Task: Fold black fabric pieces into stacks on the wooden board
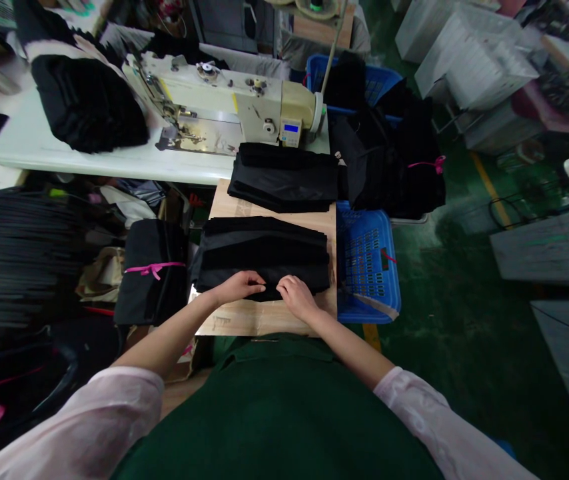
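Observation:
A folded stack of black fabric pieces [264, 250] lies on a light wooden board right in front of me. At its near edge, my left hand [241, 287] has thumb and fingers closed on the black cloth. My right hand [295, 295] is a short way to the right, its fingers bent and pinched at the same edge. What exactly lies between the fingertips is too dark to make out beyond black fabric. Just behind, a second black fabric stack [284, 177] rests partly on the board and against the sewing table.
The wooden board [264, 320] adjoins a white table carrying a sewing machine [259, 107] and a black fabric pile [87, 103]. To the left sits a black bundle tied with pink ribbon [137, 293]. Blue baskets [369, 247] and more black bundles [389, 160] stand on the right.

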`<state>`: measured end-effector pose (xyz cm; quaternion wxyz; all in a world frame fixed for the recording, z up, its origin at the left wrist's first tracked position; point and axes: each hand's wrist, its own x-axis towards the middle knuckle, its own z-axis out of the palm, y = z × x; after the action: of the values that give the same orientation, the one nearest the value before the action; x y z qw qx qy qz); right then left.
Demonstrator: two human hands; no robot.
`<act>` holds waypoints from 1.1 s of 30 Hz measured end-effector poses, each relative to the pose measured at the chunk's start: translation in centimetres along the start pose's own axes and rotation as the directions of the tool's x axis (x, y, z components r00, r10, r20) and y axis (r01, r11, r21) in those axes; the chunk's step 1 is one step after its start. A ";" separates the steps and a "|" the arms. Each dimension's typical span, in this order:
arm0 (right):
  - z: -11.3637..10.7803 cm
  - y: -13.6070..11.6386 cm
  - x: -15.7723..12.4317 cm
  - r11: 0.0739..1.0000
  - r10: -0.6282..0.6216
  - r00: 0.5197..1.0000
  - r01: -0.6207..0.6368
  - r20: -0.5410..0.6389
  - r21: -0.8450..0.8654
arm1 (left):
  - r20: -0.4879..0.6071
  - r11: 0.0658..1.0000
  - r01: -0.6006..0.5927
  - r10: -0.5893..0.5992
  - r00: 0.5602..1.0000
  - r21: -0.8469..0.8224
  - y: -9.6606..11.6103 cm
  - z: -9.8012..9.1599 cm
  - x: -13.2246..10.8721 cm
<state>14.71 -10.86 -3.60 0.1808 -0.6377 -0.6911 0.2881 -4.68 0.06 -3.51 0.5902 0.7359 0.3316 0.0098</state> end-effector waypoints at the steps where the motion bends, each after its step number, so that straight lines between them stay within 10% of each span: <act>1: 0.0 0.0 0.0 1.000 -0.009 1.000 0.009 0.005 -0.012 | -0.001 1.000 -0.018 0.018 1.000 0.019 0.0 0.0 0.0; 11: -0.5 0.7 -1.0 0.945 -0.259 0.966 0.254 -0.001 -0.207 | 0.055 0.995 -0.033 0.028 0.998 0.090 -0.1 0.0 0.5; 16: -0.3 0.6 -1.8 0.902 -0.311 0.949 0.313 0.055 -0.298 | -0.089 0.991 0.134 -0.135 0.987 -0.014 -0.7 0.1 0.9; 27: 0.2 0.1 0.0 0.997 0.050 0.995 -0.055 -0.088 -0.060 | -0.020 1.000 0.011 -0.011 1.000 0.019 0.4 0.1 0.2; 33: 0.1 0.3 -0.7 0.965 -0.147 0.986 0.125 -0.079 -0.230 | -0.075 0.997 0.057 -0.053 0.996 0.057 -0.2 0.4 0.8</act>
<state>14.96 -11.55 -3.74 0.1598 -0.6181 -0.7519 0.1645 -4.00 0.08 -4.11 0.5558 0.7428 0.3732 0.0108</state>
